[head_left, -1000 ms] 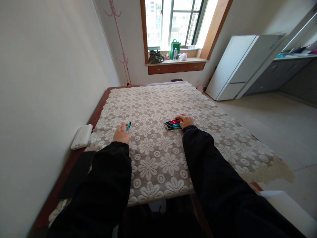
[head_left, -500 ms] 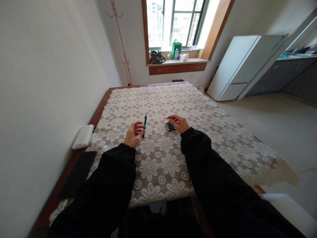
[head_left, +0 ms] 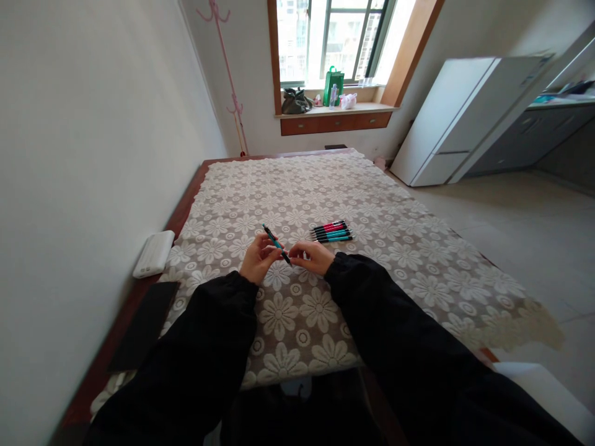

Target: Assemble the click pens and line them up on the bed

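Big table (head_left: 381, 204) fills the middle of the scene, running from the near edge away toward the window (head_left: 332, 37), and it's covered by a lace cloth (head_left: 302, 310) with white flowers; a bare wooden strip shows along its left side, tight against the wall; over on the far right stands a white fridge (head_left: 458, 118), leaning in this wide view; under the window a wooden sill (head_left: 334, 113) carries a dark bag (head_left: 294, 101) on the left, a green bag (head_left: 333, 87) in the middle and something small and pink just right of that.

Closer in, on the left edge of the table, a white box (head_left: 153, 254) lies beside the wall, and nearer still a flat black sheet (head_left: 142, 325) lies on the wooden strip.

Now the hands, both in black sleeves, meeting over the cloth near the middle; the left hand (head_left: 256, 260) has its fingers curled around a teal pen (head_left: 276, 243), which slants up and away to the left; the right hand (head_left: 316, 257) pinches the near, dark tip of that same pen between thumb and fingertips, the other fingers loosely bent; just beyond the right hand, a row of pens (head_left: 332, 231) lies side by side on the cloth, red ones farther, teal ones nearer, touching each other, apart from both hands.
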### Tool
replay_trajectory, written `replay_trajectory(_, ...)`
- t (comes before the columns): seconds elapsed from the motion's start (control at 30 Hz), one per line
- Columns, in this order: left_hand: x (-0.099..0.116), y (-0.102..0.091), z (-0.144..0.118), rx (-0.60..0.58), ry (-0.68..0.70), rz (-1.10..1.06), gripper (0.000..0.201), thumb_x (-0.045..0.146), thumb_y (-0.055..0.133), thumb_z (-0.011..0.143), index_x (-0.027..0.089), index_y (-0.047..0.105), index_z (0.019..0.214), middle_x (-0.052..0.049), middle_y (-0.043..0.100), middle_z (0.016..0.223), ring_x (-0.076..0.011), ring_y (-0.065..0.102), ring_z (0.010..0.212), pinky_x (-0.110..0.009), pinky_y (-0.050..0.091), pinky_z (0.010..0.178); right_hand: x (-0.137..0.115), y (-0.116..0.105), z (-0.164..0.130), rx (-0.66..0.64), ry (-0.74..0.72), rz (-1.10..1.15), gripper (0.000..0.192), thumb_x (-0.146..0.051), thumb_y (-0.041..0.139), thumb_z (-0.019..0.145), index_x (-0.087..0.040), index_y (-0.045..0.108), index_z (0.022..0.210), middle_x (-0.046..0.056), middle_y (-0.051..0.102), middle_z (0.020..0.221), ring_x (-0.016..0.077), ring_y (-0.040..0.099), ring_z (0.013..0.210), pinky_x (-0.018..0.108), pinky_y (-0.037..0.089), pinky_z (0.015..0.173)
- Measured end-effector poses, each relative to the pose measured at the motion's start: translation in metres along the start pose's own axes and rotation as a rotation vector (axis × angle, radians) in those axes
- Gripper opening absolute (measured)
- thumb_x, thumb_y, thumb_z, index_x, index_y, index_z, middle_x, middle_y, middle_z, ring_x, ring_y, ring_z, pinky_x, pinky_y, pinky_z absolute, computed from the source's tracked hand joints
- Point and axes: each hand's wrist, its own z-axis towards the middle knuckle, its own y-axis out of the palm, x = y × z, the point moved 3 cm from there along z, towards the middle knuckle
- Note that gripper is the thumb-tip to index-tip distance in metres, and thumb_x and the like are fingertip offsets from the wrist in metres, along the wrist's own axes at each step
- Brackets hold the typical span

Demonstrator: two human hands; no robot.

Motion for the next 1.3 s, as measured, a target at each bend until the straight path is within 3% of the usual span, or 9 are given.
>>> replay_trajectory(0.13,0.001,-0.001,-0.003,-0.013,0.097,0.27,0.034,0.041,0.067,0.086,0.022,0.061,0.113,-0.004,0.067,0.092,-0.0152,0.066,0.077,-0.03,0.056,0.07,0.0,-0.002,0.0,0.08,0.069,0.105,0.023,-0.043,0.064,0.089,-0.02,0.068,0.094,0.0,0.068,0.073,0.0121,0.059,0.063,0.025,0.045,0.061)
replay_trajectory(0.27,0.009,0.004,-0.008,-0.127,0.265,0.555,0.025,0.036,0.058,0.093,0.024,0.07,0.11,-0.004,0.068,0.091,-0.0157,0.064,0.081,-0.03,0.054,0.074,0.006,-0.005,0.0,0.21,0.209,0.419,0.037,-0.054,0.068,0.083,-0.02,0.063,0.096,-0.002,0.064,0.064,0.0127,0.057,0.055,0.025,0.044,0.051)
replay_trajectory(0.5,0.004,-0.002,-0.006,0.0,0.209,0.528,0.033,0.033,0.069,0.084,0.021,0.06,0.113,-0.001,0.069,0.083,-0.0127,0.064,0.069,-0.026,0.052,0.065,0.011,-0.019,-0.001,0.367,0.287,0.573,0.033,-0.05,0.07,0.077,-0.02,0.056,0.082,0.001,0.068,0.062,0.0118,0.056,0.049,0.022,0.038,0.042)
replay_trajectory(0.7,0.007,-0.007,-0.004,0.122,0.24,0.595,0.02,0.025,0.057,0.09,0.018,0.058,0.109,-0.003,0.069,0.09,-0.0141,0.067,0.084,-0.028,0.053,0.078,0.013,-0.015,-0.005,0.195,0.35,0.403,0.032,-0.047,0.063,0.081,-0.02,0.051,0.067,-0.007,0.049,0.045,0.0075,0.041,0.038,0.021,0.028,0.04)
replay_trajectory(0.8,0.006,-0.01,-0.002,0.168,0.23,0.563,0.021,0.03,0.058,0.09,0.018,0.059,0.108,-0.004,0.069,0.091,-0.0151,0.067,0.084,-0.029,0.054,0.077,0.014,-0.013,-0.006,0.183,0.339,0.336,0.041,-0.051,0.058,0.085,-0.021,0.045,0.059,-0.007,0.041,0.044,0.0063,0.036,0.04,0.022,0.025,0.042)
replay_trajectory(0.9,0.006,-0.011,-0.002,0.149,0.256,0.583,0.023,0.033,0.064,0.086,0.019,0.062,0.104,-0.003,0.07,0.09,-0.0164,0.067,0.083,-0.029,0.054,0.075,0.016,-0.013,-0.006,0.263,0.356,0.376,0.042,-0.057,0.055,0.087,-0.022,0.047,0.066,-0.008,0.041,0.047,0.0075,0.036,0.042,0.023,0.025,0.043)
replay_trajectory(0.97,0.006,-0.011,-0.003,0.157,0.268,0.639,0.015,0.034,0.062,0.088,0.02,0.065,0.09,-0.002,0.069,0.082,-0.0161,0.066,0.077,-0.03,0.054,0.075,0.019,-0.011,-0.006,0.23,0.352,0.375,0.045,-0.061,0.054,0.087,-0.022,0.047,0.066,-0.007,0.04,0.048,0.0081,0.035,0.043,0.023,0.026,0.045)
replay_trajectory(1.07,0.002,-0.015,-0.002,0.226,0.259,0.644,0.019,0.037,0.059,0.089,0.02,0.066,0.087,-0.002,0.071,0.08,-0.0161,0.066,0.072,-0.03,0.054,0.07,0.025,-0.006,-0.006,0.178,0.304,0.304,0.047,-0.061,0.05,0.09,-0.021,0.048,0.065,-0.006,0.04,0.052,0.0095,0.036,0.05,0.024,0.027,0.049)
replay_trajectory(1.3,-0.016,-0.027,0.003,0.289,0.25,0.591,0.022,0.041,0.068,0.083,0.024,0.067,0.097,-0.001,0.075,0.083,-0.0183,0.072,0.075,-0.028,0.059,0.071,0.038,0.002,-0.003,0.151,0.238,0.162,0.04,-0.057,0.055,0.087,-0.019,0.052,0.074,-0.003,0.045,0.065,0.0126,0.041,0.065,0.027,0.031,0.062)
